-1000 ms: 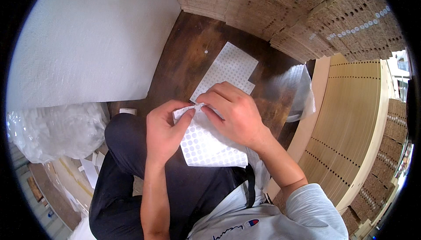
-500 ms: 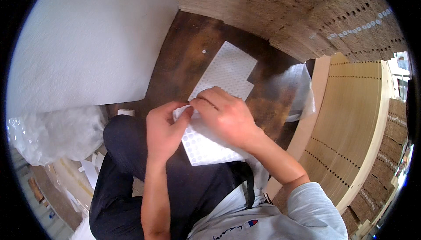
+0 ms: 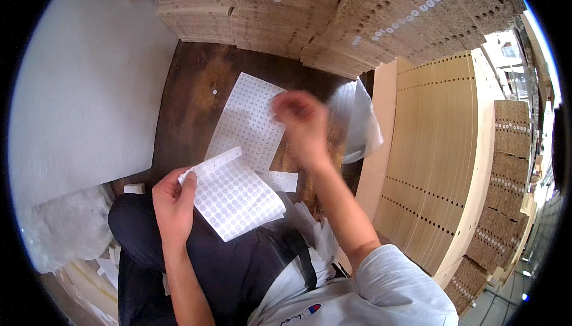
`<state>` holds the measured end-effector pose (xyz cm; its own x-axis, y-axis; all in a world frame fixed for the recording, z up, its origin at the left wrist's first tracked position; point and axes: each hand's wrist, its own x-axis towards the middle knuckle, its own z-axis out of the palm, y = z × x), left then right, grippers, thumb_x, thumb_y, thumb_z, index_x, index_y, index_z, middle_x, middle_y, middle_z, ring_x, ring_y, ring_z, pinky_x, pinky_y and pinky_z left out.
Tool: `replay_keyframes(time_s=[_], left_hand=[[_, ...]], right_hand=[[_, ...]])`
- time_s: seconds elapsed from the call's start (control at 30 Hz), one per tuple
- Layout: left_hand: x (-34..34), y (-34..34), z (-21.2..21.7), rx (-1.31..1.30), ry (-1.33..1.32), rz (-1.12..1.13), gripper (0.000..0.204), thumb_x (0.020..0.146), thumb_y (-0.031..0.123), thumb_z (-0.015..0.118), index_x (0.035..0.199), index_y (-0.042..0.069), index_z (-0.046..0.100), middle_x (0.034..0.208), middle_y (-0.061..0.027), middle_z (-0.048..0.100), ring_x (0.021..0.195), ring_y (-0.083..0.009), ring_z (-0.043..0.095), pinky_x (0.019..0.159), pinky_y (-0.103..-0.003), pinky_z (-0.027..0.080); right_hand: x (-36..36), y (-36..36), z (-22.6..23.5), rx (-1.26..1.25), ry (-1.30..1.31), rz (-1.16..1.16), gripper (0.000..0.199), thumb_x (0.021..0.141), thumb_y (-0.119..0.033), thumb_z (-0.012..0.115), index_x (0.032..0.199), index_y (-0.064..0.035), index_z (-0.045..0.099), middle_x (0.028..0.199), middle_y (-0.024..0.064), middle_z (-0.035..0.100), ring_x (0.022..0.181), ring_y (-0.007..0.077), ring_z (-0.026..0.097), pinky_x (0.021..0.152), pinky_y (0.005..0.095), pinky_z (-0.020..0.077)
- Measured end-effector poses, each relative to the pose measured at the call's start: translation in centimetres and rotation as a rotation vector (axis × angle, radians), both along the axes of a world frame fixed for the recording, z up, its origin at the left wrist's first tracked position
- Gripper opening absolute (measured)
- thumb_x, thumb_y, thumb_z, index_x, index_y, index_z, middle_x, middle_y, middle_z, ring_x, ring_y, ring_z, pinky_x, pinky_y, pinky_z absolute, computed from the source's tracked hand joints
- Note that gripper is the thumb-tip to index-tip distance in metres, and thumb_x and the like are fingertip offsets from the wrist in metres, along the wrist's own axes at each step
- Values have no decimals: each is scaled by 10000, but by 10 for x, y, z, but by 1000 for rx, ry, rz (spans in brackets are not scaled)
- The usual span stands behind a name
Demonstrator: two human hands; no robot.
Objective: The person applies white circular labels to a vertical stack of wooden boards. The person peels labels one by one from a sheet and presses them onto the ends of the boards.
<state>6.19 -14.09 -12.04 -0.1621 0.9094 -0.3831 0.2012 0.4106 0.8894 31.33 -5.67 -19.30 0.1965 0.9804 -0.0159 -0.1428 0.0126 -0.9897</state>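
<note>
My left hand [image 3: 174, 198] pinches the upper left corner of a white sheet of round stickers [image 3: 235, 195], held over my lap. My right hand [image 3: 302, 125] is raised and blurred above the dark wooden floor, apart from the sheet; whether its fingertips hold a sticker cannot be made out. A second, used sticker sheet [image 3: 250, 120] lies flat on the floor just left of that hand. A small white strip [image 3: 281, 181] lies below it.
Stacks of brown perforated boards [image 3: 333, 13] with white dots fill the far side. Pale wooden panels with rows of holes [image 3: 429, 153] stand on the right. A clear plastic bag [image 3: 357, 120] lies beside them; white foam sheeting [image 3: 83, 88] and crumpled plastic [image 3: 59, 231] on the left.
My right hand has left the sticker sheet and swung up and to the right, toward the boards. My left hand keeps hold of the sheet, which now hangs fully in view.
</note>
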Motion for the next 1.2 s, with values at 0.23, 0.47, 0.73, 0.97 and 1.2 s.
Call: replay_keyframes(time_s=[0.23, 0.47, 0.73, 0.97, 1.2], left_hand=[[0, -4, -4, -3, -26, -61, 202, 985, 73, 620, 1074, -93, 693, 862, -25, 700, 740, -42, 589, 669, -216, 463], [-2, -6, -3, -8, -36, -93, 204, 983, 67, 619, 1082, -97, 689, 870, -28, 698, 744, -43, 589, 668, -219, 464], [0, -6, -2, -36, -4, -121, 208, 983, 61, 615, 1093, -102, 684, 847, -26, 687, 727, -42, 575, 649, -226, 458], [-5, -6, 1, -16, -8, -135, 201, 982, 54, 618, 1092, -101, 684, 831, -31, 682, 718, -45, 568, 643, -230, 454], [0, -5, -2, -20, 33, -172, 185, 979, 43, 620, 1078, -99, 685, 825, -32, 683, 710, -41, 567, 630, -227, 447]], right_hand=[[101, 59, -88, -44, -816, -492, 139, 825, -111, 741, 954, -57, 742, 831, 120, 736, 741, 264, 702, 683, 372, 538], [103, 71, -91, -109, -1002, -602, 90, 796, -194, 765, 861, -139, 739, 829, 99, 741, 785, 332, 711, 677, 438, 543], [102, 82, -98, -194, -1078, -713, 151, 752, -263, 802, 836, -160, 733, 823, 88, 741, 766, 330, 708, 664, 440, 542], [107, 73, -87, -148, -951, -593, 185, 777, -163, 793, 913, -90, 691, 841, 85, 742, 789, 254, 717, 725, 369, 550], [106, 87, -105, 148, -396, -681, 255, 768, -58, 789, 919, -39, 585, 822, 65, 687, 764, 179, 676, 736, 319, 532]])
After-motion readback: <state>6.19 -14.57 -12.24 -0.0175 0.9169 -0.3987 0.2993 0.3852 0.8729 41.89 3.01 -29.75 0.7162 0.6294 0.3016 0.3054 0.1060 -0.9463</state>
